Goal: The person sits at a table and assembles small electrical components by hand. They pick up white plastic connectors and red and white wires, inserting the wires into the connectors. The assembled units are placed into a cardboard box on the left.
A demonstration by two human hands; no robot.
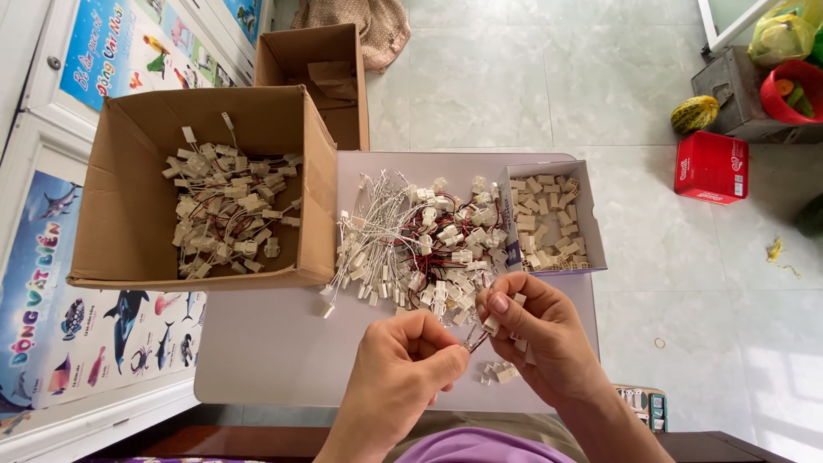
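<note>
Head view: at 9 o'clock a large open cardboard box (129, 206) holds wired white connectors. At 6 o'clock the left hand (403, 369) curls, thumb and forefinger pinching thin wire ends (473, 341) just beside the right hand (536, 339), whose fingertips pinch a small cream connector housing (490, 325), spare ones tucked in its palm. Above them lies a wire-and-connector pile (411, 244); a small housing box (549, 219) sits at 2 o'clock, a red square package (711, 167) farther right
</note>
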